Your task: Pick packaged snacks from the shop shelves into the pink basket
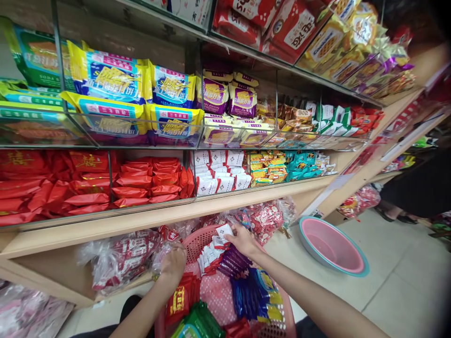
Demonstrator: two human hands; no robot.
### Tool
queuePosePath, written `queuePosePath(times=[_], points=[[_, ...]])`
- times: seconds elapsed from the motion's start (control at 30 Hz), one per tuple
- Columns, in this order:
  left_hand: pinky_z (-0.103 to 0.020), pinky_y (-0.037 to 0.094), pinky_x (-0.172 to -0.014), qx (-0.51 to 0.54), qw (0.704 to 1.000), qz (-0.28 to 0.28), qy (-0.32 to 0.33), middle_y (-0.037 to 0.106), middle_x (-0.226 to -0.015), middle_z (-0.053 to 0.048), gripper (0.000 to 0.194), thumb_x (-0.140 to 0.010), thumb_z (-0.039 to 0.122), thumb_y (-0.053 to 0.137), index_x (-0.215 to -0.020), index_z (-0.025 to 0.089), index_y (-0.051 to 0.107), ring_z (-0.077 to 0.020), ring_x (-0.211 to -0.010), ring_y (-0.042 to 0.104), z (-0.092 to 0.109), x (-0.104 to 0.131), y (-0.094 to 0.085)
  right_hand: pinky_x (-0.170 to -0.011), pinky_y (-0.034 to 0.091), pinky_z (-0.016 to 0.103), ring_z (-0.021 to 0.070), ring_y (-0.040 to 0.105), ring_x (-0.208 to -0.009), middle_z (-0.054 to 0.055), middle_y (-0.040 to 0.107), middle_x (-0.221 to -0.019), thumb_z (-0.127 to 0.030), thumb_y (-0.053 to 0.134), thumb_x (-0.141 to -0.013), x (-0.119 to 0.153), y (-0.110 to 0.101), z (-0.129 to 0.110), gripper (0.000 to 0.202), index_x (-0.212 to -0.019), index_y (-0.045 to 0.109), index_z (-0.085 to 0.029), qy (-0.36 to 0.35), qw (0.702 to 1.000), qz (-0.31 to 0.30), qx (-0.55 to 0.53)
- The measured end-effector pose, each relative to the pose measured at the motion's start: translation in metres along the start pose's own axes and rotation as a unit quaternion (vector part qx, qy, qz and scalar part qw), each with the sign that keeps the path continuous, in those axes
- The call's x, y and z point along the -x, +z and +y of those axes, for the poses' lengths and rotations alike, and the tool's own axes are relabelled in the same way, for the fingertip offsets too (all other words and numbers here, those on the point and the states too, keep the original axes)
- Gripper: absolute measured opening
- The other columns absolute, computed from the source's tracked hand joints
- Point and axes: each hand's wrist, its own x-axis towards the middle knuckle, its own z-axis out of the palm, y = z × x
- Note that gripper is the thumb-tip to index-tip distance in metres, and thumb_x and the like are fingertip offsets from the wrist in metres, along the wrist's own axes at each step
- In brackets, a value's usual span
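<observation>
A pink perforated plastic basket (193,249) sits low in front of me with wrapped snack packets in it. My right hand (243,240) pinches a white snack packet (224,231) at the basket's far side. Below it lie more white packets (210,256) and a row of purple packets (234,262). Blue packets (246,295), red packets (181,298) and green packets (199,321) fill other parts of the basket. My left hand (174,263) is by the left rim with its fingers curled; whatever they hold is hidden.
Shelves behind clear dividers carry yellow-blue soda biscuits (111,77), red packets (158,176) and white packets (218,171). Bagged goods (123,256) lie under the wooden ledge (141,218). On the tiled floor stands a pink basin (331,244) in a blue one. A person's dark clothing (416,188) shows at right.
</observation>
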Motion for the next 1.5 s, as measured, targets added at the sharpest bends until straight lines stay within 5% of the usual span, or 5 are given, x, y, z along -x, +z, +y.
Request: queuePosePath(times=[0.47, 0.87, 1.07, 1.23, 1.5], points=[[-0.033, 0.055, -0.067, 0.033, 0.999, 0.013, 0.007, 0.072, -0.09, -0.023, 0.045, -0.085, 0.0, 0.029, -0.116, 0.004, 0.061, -0.0289, -0.084, 0.07, -0.008, -0.007, 0.024, -0.103, 0.02, 0.051, 0.0225, 0.061, -0.099, 0.003, 0.07, -0.094, -0.037, 0.061, -0.075, -0.019, 0.02, -0.005, 0.034, -0.104, 0.058, -0.021, 0.059, 0.997, -0.029, 0.047], [-0.034, 0.056, -0.067, 0.016, 0.999, 0.016, 0.025, 0.072, -0.089, -0.021, 0.053, -0.081, -0.006, 0.022, -0.117, 0.003, 0.06, -0.0274, -0.082, 0.07, -0.007, -0.004, 0.019, -0.104, 0.009, 0.062, 0.0286, 0.063, -0.094, 0.014, 0.071, -0.087, -0.032, 0.043, -0.087, -0.018, 0.034, 0.006, 0.029, -0.098, 0.064, -0.014, 0.006, 0.987, -0.008, 0.158], [-0.032, 0.055, -0.068, -0.002, 1.0, 0.0, 0.025, 0.072, -0.093, -0.022, 0.056, -0.079, -0.008, 0.022, -0.12, 0.003, 0.059, -0.0266, -0.085, 0.07, -0.004, -0.002, 0.011, -0.104, 0.005, 0.063, 0.0289, 0.061, -0.103, 0.011, 0.072, -0.095, -0.04, 0.035, -0.092, -0.011, 0.033, 0.009, 0.037, -0.102, 0.067, -0.023, -0.043, 0.981, -0.018, 0.187], [-0.032, 0.055, -0.069, -0.004, 1.0, -0.009, 0.025, 0.071, -0.094, -0.024, 0.057, -0.077, -0.01, 0.02, -0.121, -0.001, 0.057, -0.028, -0.086, 0.069, -0.003, -0.002, 0.009, -0.104, 0.008, 0.062, 0.0322, 0.061, -0.102, 0.014, 0.072, -0.093, -0.06, 0.044, -0.084, -0.003, 0.026, 0.002, 0.049, -0.1, 0.069, -0.021, -0.073, 0.967, -0.049, 0.239], [-0.032, 0.054, -0.068, -0.006, 1.0, -0.005, 0.022, 0.071, -0.092, -0.024, 0.052, -0.08, -0.006, 0.024, -0.119, 0.0, 0.058, -0.0285, -0.085, 0.069, -0.003, -0.003, 0.009, -0.105, 0.008, 0.057, 0.0291, 0.056, -0.109, 0.012, 0.071, -0.096, -0.051, 0.046, -0.086, 0.0, 0.023, 0.001, 0.039, -0.101, 0.066, -0.021, -0.109, 0.949, -0.07, 0.287]])
